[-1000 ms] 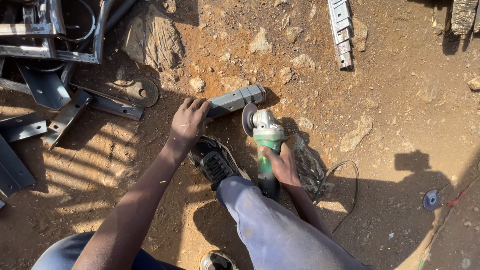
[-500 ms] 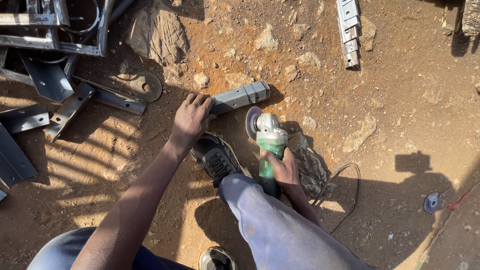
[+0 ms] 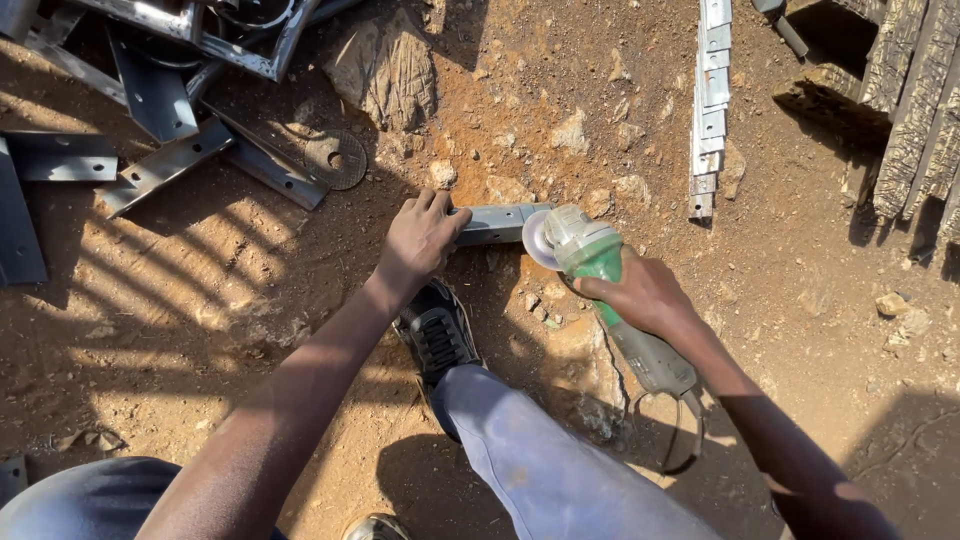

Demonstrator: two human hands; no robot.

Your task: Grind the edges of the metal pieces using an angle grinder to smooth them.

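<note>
Head view: a short grey metal bar (image 3: 497,223) lies on the dirt ground (image 3: 800,300) at centre frame, pinned at its 9 o'clock end by the left hand (image 3: 420,240), fingers clenched over it. A green angle grinder (image 3: 610,285) is grasped around the body by the right hand (image 3: 645,295), its disc (image 3: 538,240) touching or just beside the bar's 3 o'clock end. A black shoe (image 3: 435,335) sits at 6 o'clock of the bar. Step judged: cutting or grinding the bar end. A steady hold-down and controlled disc pressure are called for. Scrap metal (image 3: 160,110) lies at 10 o'clock.

Bare forearms, grey-blue trousers (image 3: 560,470), black shoe (image 3: 435,335).
</note>
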